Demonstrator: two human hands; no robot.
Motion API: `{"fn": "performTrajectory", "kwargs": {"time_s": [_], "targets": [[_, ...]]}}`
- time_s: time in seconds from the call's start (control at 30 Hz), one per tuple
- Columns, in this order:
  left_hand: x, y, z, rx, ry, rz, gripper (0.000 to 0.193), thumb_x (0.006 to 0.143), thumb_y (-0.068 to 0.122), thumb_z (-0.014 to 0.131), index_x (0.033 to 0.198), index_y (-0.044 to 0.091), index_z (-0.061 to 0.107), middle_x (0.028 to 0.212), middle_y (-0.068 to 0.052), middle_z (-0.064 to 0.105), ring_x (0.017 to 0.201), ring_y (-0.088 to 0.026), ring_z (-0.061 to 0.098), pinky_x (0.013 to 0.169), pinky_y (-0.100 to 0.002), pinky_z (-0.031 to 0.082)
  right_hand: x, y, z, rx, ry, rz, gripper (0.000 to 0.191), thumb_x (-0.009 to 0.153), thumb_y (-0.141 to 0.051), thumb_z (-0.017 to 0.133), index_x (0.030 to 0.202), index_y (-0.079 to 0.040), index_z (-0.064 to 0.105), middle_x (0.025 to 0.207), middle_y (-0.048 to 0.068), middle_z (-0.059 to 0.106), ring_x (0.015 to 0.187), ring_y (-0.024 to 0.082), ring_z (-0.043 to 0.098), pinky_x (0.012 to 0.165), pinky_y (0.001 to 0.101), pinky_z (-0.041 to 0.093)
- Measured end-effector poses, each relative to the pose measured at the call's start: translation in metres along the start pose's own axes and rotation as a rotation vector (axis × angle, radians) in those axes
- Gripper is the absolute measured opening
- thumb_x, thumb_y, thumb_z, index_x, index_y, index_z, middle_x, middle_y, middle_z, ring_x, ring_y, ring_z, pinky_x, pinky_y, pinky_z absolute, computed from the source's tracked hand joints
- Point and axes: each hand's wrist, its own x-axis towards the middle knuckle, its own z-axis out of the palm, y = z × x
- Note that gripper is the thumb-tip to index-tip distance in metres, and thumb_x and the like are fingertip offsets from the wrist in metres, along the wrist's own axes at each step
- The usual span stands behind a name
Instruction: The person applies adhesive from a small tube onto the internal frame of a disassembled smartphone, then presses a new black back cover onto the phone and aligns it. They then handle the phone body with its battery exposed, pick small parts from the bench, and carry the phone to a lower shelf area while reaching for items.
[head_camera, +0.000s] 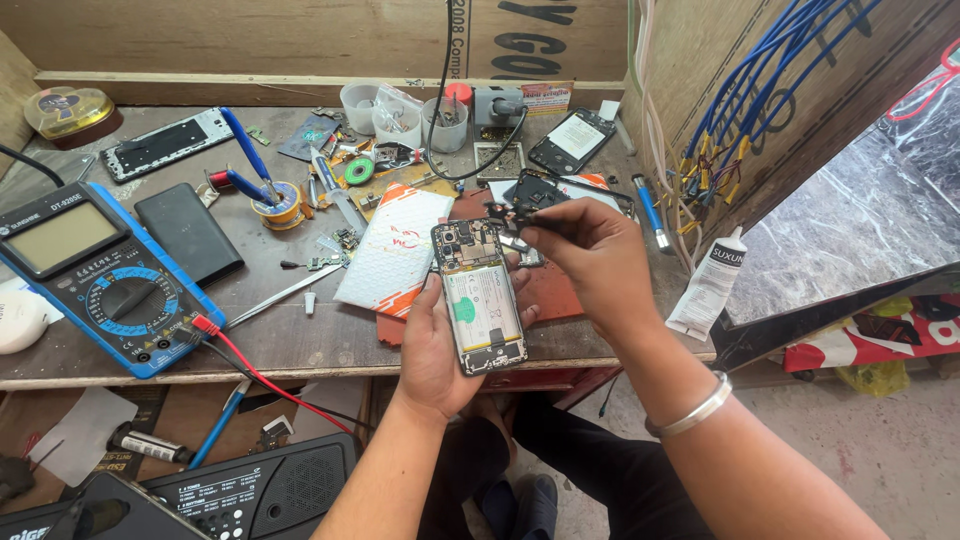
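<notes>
Head cam looks straight down at an opened black smartphone with its back cover off (478, 295), white battery and dark circuit board showing. It sits just above the front edge of the bench, cradled from underneath in the left hand (437, 345), fingers wrapped round its long sides so the insides face up. Looks like it's held that way to keep the guts level and easy to get at.

Right hand (590, 262) is pinched shut on a small black part with a thin stem (515, 216), hovering right at the phone's top end, near the camera area. Can't tell if it's a tool tip or a component, too small. There's a silver bangle (690, 408) on that wrist.

Around it: a white and orange padded envelope (390, 255) lies just left of the phone, and a reddish-brown work mat (550, 290) is under it. Further left a blue digital multimeter with red and black leads (95, 280), a flat black slab like a phone back (188, 235), metal tweezers (280, 293), and a spool of solder wire (282, 205). At the back, clear plastic cups of small parts (400, 115) and another stripped phone (572, 140). A white glue tube (708, 285) stands at the right.

Bench is a worn grey-brown wooden worktop (300, 340), pretty cluttered, with plywood walls and a bundle of blue wires (760, 90) hanging on the right.
</notes>
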Motion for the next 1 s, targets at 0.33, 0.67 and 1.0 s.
{"fn": "performTrajectory", "kwargs": {"time_s": [0.33, 0.67, 1.0], "targets": [[-0.001, -0.002, -0.009, -0.082, -0.080, 0.023, 0.055, 0.112, 0.046, 0.034, 0.147, 0.006, 0.046, 0.135, -0.015, 0.062, 0.123, -0.032, 0.061, 0.106, -0.054, 0.051, -0.011, -0.015, 0.028, -0.851, -0.014, -0.810, 0.027, 0.068, 0.004, 0.080, 0.092, -0.009, 0.076, 0.112, 0.000, 0.076, 0.099, 0.024, 0.066, 0.086, 0.0338, 0.055], [-0.001, -0.001, -0.011, -0.072, 0.068, 0.003, 0.053, 0.111, 0.042, 0.032, 0.147, 0.007, 0.047, 0.135, -0.010, 0.062, 0.127, -0.024, 0.059, 0.112, -0.043, 0.045, -0.011, -0.001, 0.045, -0.893, -0.017, -0.859, 0.021, 0.073, -0.001, 0.082, 0.091, -0.010, 0.077, 0.108, -0.001, 0.077, 0.096, 0.022, 0.066, 0.084, 0.0323, 0.056], [-0.003, 0.000, -0.012, -0.065, 0.041, -0.012, 0.053, 0.111, 0.042, 0.030, 0.147, 0.006, 0.046, 0.136, -0.012, 0.061, 0.128, -0.025, 0.058, 0.111, -0.043, 0.046, -0.019, -0.010, 0.041, -0.964, -0.165, -0.819, 0.026, 0.075, -0.005, 0.079, 0.100, -0.010, 0.079, 0.108, 0.001, 0.076, 0.096, 0.023, 0.067, 0.085, 0.0355, 0.055]]}}
